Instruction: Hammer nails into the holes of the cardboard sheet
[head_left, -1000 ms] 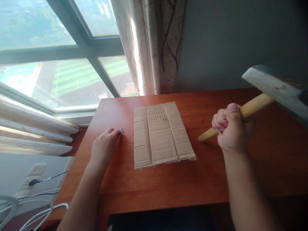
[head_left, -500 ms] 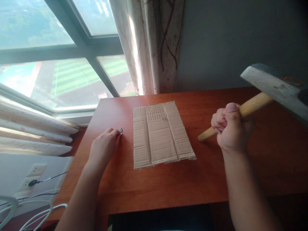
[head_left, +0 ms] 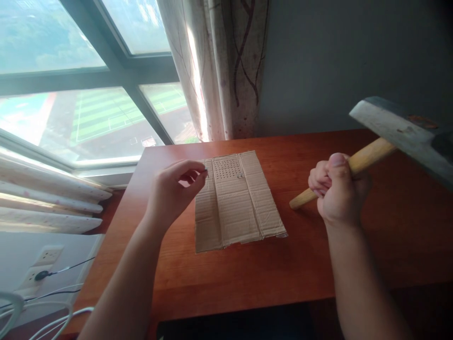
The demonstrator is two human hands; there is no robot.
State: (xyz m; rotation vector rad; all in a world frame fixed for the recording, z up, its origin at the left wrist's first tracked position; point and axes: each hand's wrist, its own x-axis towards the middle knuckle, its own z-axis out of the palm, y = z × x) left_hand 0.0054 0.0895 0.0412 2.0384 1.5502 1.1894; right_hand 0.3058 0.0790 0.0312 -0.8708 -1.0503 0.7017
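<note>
My left hand (head_left: 173,191) hovers over the left edge of a creased cardboard sheet (head_left: 235,212). Its thumb and forefinger pinch a tiny dark piece that looks like a nail (head_left: 206,172). Rows of small dark dots (head_left: 227,168) form a grid on the far part of the cardboard, with a small dark mark at the grid's near right corner. To the right of the sheet, my right hand (head_left: 338,191) is closed round the wooden handle of a hammer (head_left: 371,156). The hammer's grey metal head is raised at upper right, partly out of view.
The reddish-brown wooden desk (head_left: 212,283) carries the cardboard. A window (head_left: 99,113) and patterned curtains (head_left: 212,71) stand behind and left. At lower left are a wall socket (head_left: 42,267) with a black plug and white cables (head_left: 60,321).
My left hand has lifted from the small silvery pieces on the desk and moved right and away from me, over the cardboard. My right hand keeps the hammer nearly still.
</note>
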